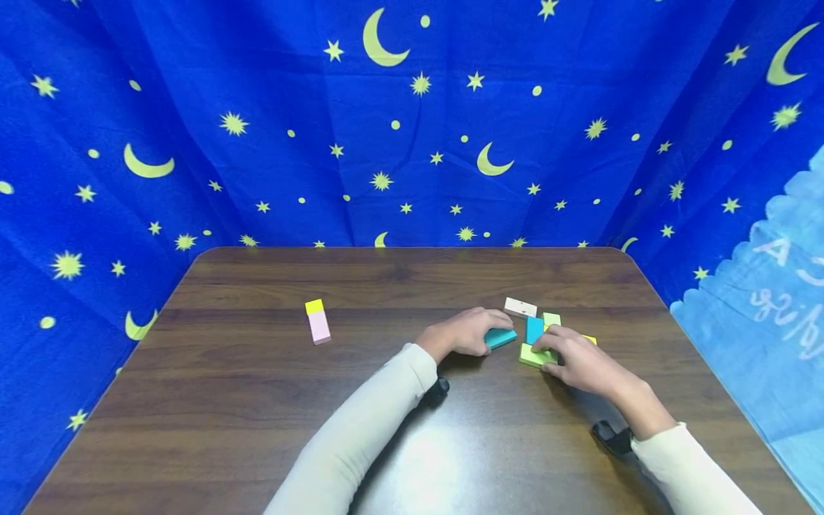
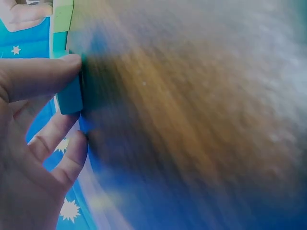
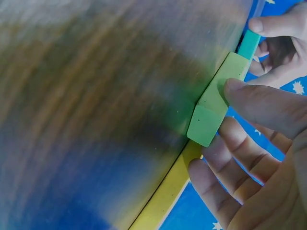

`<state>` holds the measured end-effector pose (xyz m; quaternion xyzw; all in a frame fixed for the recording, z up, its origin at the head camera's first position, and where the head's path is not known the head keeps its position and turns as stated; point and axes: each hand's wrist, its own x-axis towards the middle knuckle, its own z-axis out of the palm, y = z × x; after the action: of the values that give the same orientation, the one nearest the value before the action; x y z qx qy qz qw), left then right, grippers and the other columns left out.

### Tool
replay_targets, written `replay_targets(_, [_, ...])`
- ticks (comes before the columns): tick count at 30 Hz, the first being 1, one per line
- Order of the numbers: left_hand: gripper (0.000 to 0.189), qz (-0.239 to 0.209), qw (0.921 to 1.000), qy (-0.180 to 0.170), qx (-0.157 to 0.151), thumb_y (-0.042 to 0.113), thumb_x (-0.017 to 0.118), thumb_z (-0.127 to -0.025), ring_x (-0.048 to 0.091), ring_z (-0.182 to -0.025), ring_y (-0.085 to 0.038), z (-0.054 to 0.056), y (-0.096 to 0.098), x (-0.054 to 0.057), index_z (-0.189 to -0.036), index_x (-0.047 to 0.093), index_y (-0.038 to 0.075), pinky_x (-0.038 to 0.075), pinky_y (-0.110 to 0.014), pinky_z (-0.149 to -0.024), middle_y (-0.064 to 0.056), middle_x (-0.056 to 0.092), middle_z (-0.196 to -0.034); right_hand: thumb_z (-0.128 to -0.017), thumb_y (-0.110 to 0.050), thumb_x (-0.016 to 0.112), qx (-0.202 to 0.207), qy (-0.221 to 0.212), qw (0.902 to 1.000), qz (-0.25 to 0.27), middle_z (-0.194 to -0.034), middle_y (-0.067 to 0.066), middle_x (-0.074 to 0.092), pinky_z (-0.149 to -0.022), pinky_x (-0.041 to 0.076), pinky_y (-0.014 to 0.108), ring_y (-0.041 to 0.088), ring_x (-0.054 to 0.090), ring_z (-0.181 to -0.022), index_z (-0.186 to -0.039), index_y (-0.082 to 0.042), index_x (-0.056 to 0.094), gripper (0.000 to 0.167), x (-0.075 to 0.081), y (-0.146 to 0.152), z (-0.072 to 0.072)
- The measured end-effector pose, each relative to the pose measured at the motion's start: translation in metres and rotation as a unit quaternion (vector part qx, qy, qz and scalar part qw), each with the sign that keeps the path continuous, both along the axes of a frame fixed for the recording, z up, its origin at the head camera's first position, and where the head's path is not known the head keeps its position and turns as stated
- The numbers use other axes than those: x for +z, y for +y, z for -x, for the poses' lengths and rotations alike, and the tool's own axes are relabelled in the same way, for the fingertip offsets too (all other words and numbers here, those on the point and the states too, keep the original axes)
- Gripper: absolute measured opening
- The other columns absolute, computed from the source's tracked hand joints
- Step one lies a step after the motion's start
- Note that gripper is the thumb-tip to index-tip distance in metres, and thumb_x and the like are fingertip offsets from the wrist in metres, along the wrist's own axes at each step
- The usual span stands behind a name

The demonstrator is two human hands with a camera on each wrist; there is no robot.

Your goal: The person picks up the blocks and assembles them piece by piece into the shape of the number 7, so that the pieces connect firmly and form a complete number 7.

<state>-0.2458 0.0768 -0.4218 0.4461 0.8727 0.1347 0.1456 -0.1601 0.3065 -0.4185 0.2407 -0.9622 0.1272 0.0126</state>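
Right of the table's middle, my left hand [image 1: 465,333] pinches a teal-blue block [image 1: 500,338] lying on the table, its thumb along the near side in the left wrist view. My right hand [image 1: 582,363] holds a light green block [image 1: 533,355] between thumb and fingers. In the right wrist view the thumb lies on this green block [image 3: 216,103]. Just behind it are a second blue block [image 1: 534,330], another light green block [image 1: 551,319] and a yellow block [image 1: 589,340], partly hidden by the right hand.
A white block [image 1: 520,307] lies behind the cluster. To the left, a pink block [image 1: 319,326] and a yellow block [image 1: 314,307] sit end to end on the wooden table [image 1: 257,415]. A blue star-and-moon cloth [image 1: 290,86] hangs behind the table.
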Motion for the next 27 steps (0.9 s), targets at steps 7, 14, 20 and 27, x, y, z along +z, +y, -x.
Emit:
replay_targets(7, [0.063,-0.011,0.9998,0.012,-0.006,0.012,0.068,-0.089,0.045,-0.14,-0.018,-0.005,-0.012,0.002,-0.148,0.047,0.018,0.038,-0.028,-0.116,0.003,0.045,-0.156,-0.079,-0.008,0.081,-0.005,0.002,1.0,-0.002,-0.098,0.001,0.066,-0.077,0.054,0.039,0.015,0.06,-0.088,-0.101,-0.012,0.072,0.024,0.0,-0.001,0.0])
replay_targets(14, [0.061,-0.015,0.9996,0.024,-0.005,0.013,0.068,-0.09,0.046,-0.14,-0.018,-0.009,-0.024,0.005,-0.148,0.048,0.017,0.039,-0.029,-0.115,0.003,0.045,-0.155,-0.081,-0.01,0.08,-0.018,-0.015,0.9997,-0.007,-0.099,0.003,0.066,-0.081,0.055,0.043,0.018,0.061,-0.091,-0.103,-0.012,0.072,0.024,0.001,-0.002,0.0])
replay_targets(20, [0.061,-0.024,0.999,0.035,-0.011,0.014,0.069,-0.088,0.047,-0.138,-0.018,-0.014,-0.035,0.008,-0.147,0.05,0.015,0.041,-0.03,-0.114,0.001,0.046,-0.154,-0.08,-0.009,0.08,-0.016,-0.011,0.9998,-0.005,-0.098,0.002,0.066,-0.078,0.054,0.041,0.016,0.06,-0.089,-0.102,-0.012,0.072,0.024,0.002,-0.003,-0.002])
replay_targets(27, [0.06,-0.029,0.9993,0.024,0.007,0.014,0.07,-0.09,0.047,-0.137,-0.02,-0.025,-0.063,0.009,-0.147,0.05,0.015,0.042,-0.035,-0.113,0.001,0.046,-0.154,-0.079,-0.009,0.081,-0.01,-0.001,1.0,-0.002,-0.097,0.002,0.065,-0.077,0.054,0.041,0.016,0.06,-0.088,-0.101,-0.012,0.072,0.024,0.002,-0.004,-0.003])
